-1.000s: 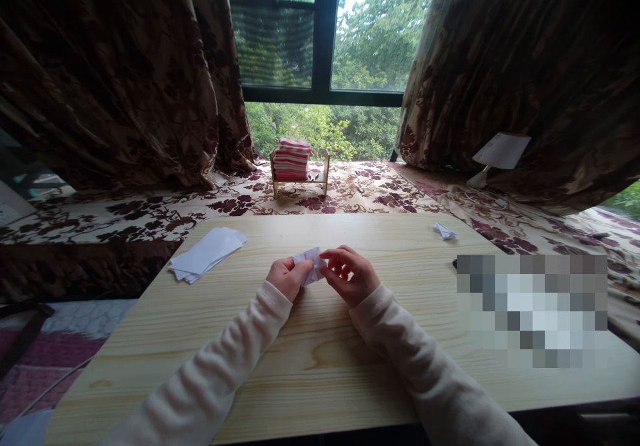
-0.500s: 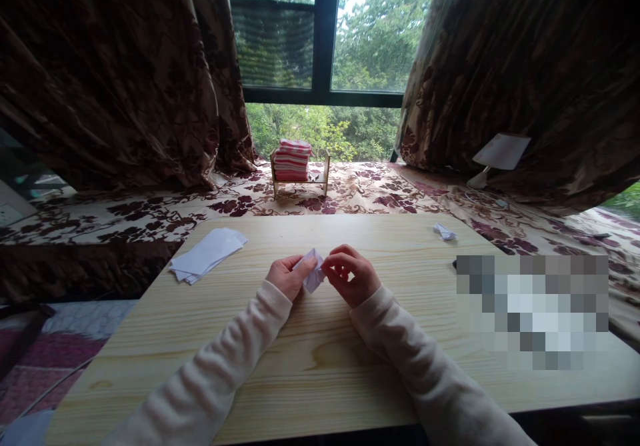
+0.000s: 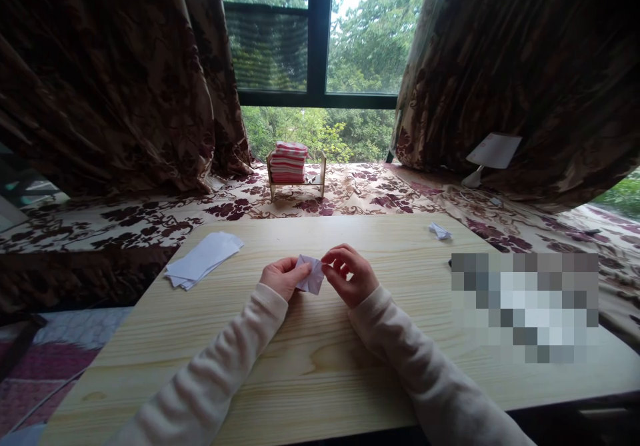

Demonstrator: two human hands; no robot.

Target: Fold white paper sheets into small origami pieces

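Observation:
A small folded piece of white paper [image 3: 311, 277] is held above the middle of the wooden table [image 3: 280, 386]. My left hand [image 3: 283, 277] grips its left side, thumb on top and fingers behind. At its upper right corner, my right hand [image 3: 353, 275] pinches the paper edge between thumb and forefinger, the other fingers curled. Creases show on the paper's face. To the left lies a fanned stack of white paper sheets [image 3: 204, 261]. A small folded white paper piece [image 3: 440, 231] rests near the table's far right corner.
A blurred-out patch [image 3: 530, 309] covers something on the table's right side. Beyond the table, a floral-covered ledge [image 3: 360, 196] holds a small wooden rack [image 3: 323, 178] with folded pink-and-white cloths [image 3: 289, 163] and a white lamp [image 3: 493, 153]. Patterned curtains flank the window.
The folded paper has turned in my left hand, its face now squarer to the view. Both hands stay close together at it. The whole view has shifted slightly.

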